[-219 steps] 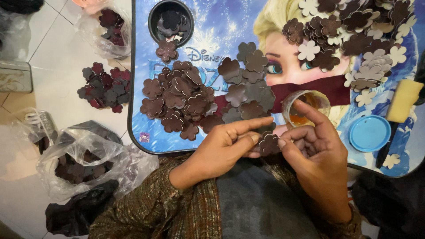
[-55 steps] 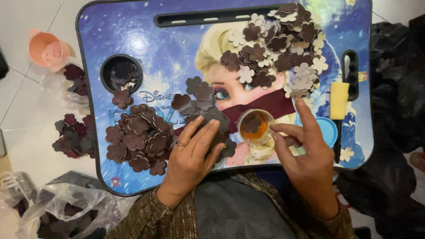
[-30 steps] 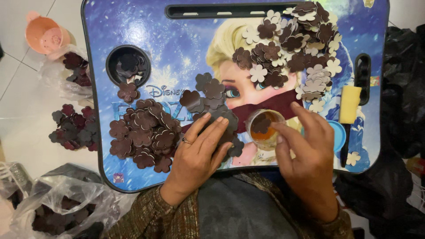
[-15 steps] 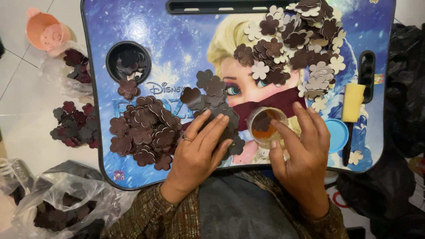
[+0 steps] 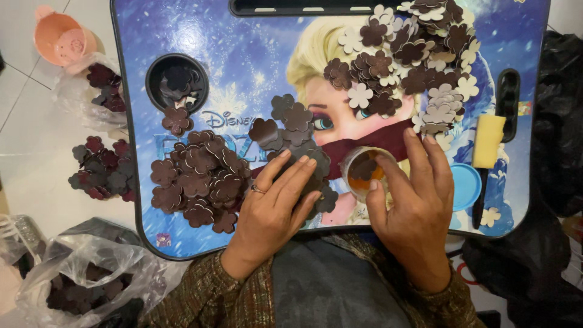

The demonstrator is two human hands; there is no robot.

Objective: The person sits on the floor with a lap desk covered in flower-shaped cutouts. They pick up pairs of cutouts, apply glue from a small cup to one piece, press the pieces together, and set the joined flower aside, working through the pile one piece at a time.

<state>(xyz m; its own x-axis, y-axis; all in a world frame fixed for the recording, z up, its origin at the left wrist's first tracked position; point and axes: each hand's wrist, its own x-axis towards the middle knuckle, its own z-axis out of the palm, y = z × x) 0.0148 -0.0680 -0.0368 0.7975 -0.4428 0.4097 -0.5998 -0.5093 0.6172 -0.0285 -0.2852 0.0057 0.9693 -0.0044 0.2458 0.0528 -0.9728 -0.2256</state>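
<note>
At frame centre, the left hand (image 5: pixel 273 203) lies flat, fingers spread, on dark flower cutouts (image 5: pixel 303 152); the right hand (image 5: pixel 413 200), fingers loose, touches the small cup (image 5: pixel 362 172) on the table (image 5: pixel 243 79).

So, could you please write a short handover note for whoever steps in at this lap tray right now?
Left hand: flat, fingers spread on the dark flower cut-outs at mid-tray.
Right hand: fingertips at the small glue cup, holding nothing visible.
Things: lap tray; brown flower pile at left; mixed brown and cream flowers at upper right; yellow sponge brush, blue lid.
Done or left: cannot tell from this view.
</note>
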